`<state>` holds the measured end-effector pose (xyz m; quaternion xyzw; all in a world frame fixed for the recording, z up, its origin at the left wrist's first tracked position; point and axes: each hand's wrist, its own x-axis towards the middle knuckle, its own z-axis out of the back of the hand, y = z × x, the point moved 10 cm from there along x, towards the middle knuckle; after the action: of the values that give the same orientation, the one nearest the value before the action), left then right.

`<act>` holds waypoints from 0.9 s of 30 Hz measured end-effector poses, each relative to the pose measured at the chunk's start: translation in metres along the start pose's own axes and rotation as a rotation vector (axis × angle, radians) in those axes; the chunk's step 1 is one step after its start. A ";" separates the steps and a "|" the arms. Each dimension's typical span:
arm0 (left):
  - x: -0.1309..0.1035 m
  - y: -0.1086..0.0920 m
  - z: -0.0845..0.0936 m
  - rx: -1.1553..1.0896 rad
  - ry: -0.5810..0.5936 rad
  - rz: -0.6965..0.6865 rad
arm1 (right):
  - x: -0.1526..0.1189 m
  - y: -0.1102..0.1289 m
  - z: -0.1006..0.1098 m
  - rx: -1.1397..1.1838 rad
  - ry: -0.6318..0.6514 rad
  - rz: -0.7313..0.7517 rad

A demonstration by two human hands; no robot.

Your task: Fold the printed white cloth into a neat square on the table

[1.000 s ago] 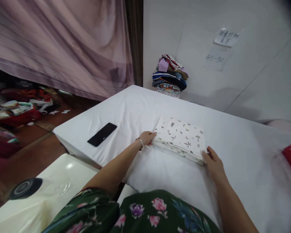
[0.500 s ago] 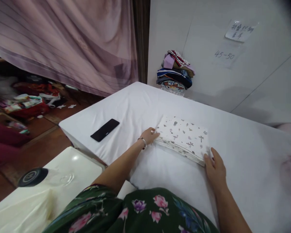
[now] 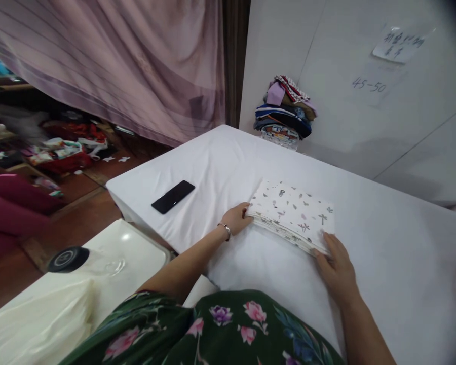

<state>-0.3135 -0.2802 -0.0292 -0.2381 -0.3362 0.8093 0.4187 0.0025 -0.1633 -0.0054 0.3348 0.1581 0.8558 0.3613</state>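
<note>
A folded white cloth (image 3: 292, 210) with small palm, leaf and animal prints lies in several layers on the white-covered table (image 3: 228, 157). At its left near corner, my left hand (image 3: 237, 219) grips the edge, with the fingers partly hidden behind the layers. My right hand (image 3: 336, 263) holds the right near corner, its fingers on top and the thumb at the front edge. A bracelet is on my left wrist.
Left of the cloth lies a black phone (image 3: 173, 196). Folded clothes (image 3: 285, 111) are stacked against the wall. At the lower left, a white stool-like surface (image 3: 137, 243) carries a clear jar with a dark lid (image 3: 69, 259). A pink curtain (image 3: 144, 61) hangs behind.
My right hand has moved its fingers onto the cloth's top and its thumb to the near edge. My left hand stays at the left corner. The whole view has shifted slightly.
</note>
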 end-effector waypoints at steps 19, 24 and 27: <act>0.003 0.001 0.013 0.004 -0.029 0.076 | -0.001 -0.011 -0.013 -0.005 0.146 0.105; 0.017 -0.033 0.028 0.084 -0.182 -0.118 | -0.001 -0.014 -0.017 -0.003 0.173 0.066; 0.018 -0.063 -0.002 0.281 -0.090 -0.378 | -0.001 -0.014 -0.017 0.005 0.180 0.065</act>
<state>-0.2892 -0.2372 0.0144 -0.0742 -0.2770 0.7653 0.5763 -0.0017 -0.1545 -0.0253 0.2624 0.1812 0.8933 0.3167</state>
